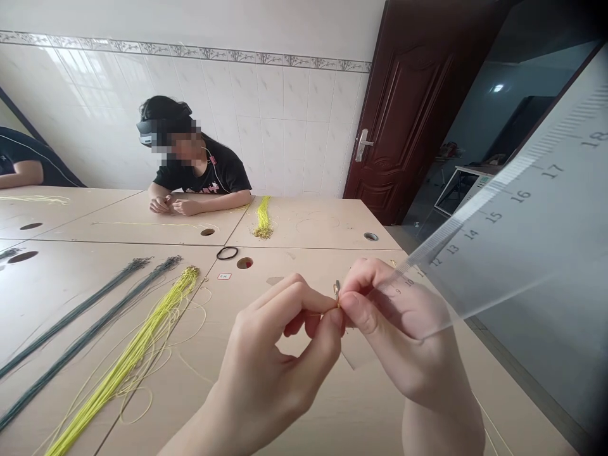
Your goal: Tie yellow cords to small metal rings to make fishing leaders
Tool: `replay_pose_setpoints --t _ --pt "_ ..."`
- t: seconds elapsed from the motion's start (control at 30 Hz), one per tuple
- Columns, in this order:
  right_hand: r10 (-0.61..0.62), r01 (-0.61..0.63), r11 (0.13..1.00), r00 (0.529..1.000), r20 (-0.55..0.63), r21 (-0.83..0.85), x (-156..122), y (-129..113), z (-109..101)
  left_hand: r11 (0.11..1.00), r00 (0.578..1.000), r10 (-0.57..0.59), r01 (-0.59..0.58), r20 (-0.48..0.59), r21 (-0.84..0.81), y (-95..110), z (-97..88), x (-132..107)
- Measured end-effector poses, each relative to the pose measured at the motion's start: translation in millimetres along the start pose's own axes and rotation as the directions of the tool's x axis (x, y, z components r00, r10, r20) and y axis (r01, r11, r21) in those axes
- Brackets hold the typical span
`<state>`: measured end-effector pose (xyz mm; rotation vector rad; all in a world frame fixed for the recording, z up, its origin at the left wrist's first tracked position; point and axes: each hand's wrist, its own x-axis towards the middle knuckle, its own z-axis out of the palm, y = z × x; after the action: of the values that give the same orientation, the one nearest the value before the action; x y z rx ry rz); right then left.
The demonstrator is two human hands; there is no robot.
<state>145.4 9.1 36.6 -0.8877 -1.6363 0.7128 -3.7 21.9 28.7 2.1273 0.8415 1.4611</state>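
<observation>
My left hand point(280, 354) is closed, thumb and forefinger pinching a thin yellowish cord point(314, 315). Its fingertips meet those of my right hand point(403, 323), which pinches at a small metal clasp point(337, 290) standing up between the hands. A clear plastic ruler point(503, 209) slants up to the right from my right hand, its low end lying across the palm and its numbers facing me. Just how the fingers grip the ruler is partly hidden. The joint of cord and clasp is mostly covered by fingertips.
Left on the table point(199, 418) lie a bundle of yellow cords point(137, 345) with loose loops and two dark green bundles point(109, 316). Another yellow bundle point(263, 218) lies farther back. A black ring point(227, 249) sits by a table hole point(244, 263). A co-worker point(194, 158) sits opposite.
</observation>
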Motion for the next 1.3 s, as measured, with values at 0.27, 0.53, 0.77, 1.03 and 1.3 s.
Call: replay_pose_setpoints --t 0.27,0.53,0.77,1.03,1.3 --pt "-0.005 0.003 0.997 0.999 0.032 0.083 -0.4 0.3 1.0 0.987 0.994 -0.111 0.109 -0.011 -0.115 2.6 1.3 3.6" --pt "0.032 -0.034 0.993 0.999 0.021 0.111 -2.5 -1.9 0.2 0.971 0.995 -0.101 0.098 -0.002 -0.219 0.1 -1.2 4.0" --pt "-0.050 0.076 0.866 0.997 -0.065 0.493 -6.6 -12.8 -8.1 0.980 0.993 -0.102 0.090 -0.063 -0.176 -1.9 -4.1 3.7" --pt "-0.076 0.152 0.781 0.986 -0.150 0.605 -1.3 -15.2 -7.3 0.983 0.995 -0.074 0.062 -0.066 -0.173 2.7 -5.8 1.8" --pt "-0.084 0.119 0.819 0.993 -0.087 0.561 2.9 -18.3 -3.6 0.989 0.997 0.013 -0.024 -0.079 -0.148 7.4 -5.9 -2.3"
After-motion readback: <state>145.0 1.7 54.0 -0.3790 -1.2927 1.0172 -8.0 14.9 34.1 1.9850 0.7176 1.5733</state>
